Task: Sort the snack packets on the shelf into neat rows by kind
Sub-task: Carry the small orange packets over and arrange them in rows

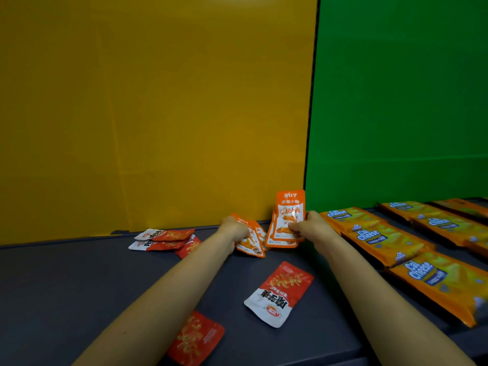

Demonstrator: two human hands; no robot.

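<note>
My right hand (307, 224) holds a small stack of orange-and-white snack packets (289, 215) upright near the back of the dark shelf (66, 286). My left hand (233, 229) grips another orange packet (250, 243), tilted, just left of that stack. A red-and-white packet (280, 293) lies flat between my forearms. A second red packet (196, 338) lies partly under my left forearm. A loose pile of red-and-white packets (163, 239) sits at the back left. Yellow Cal Cheese wafer packs (375, 235) lie in rows on the right.
A yellow panel (158, 101) and a green panel (396, 101) stand behind the shelf, meeting at a dark seam. More Cal Cheese packs (443, 223) fill the far right. Bare shelf surface stretches along the left front.
</note>
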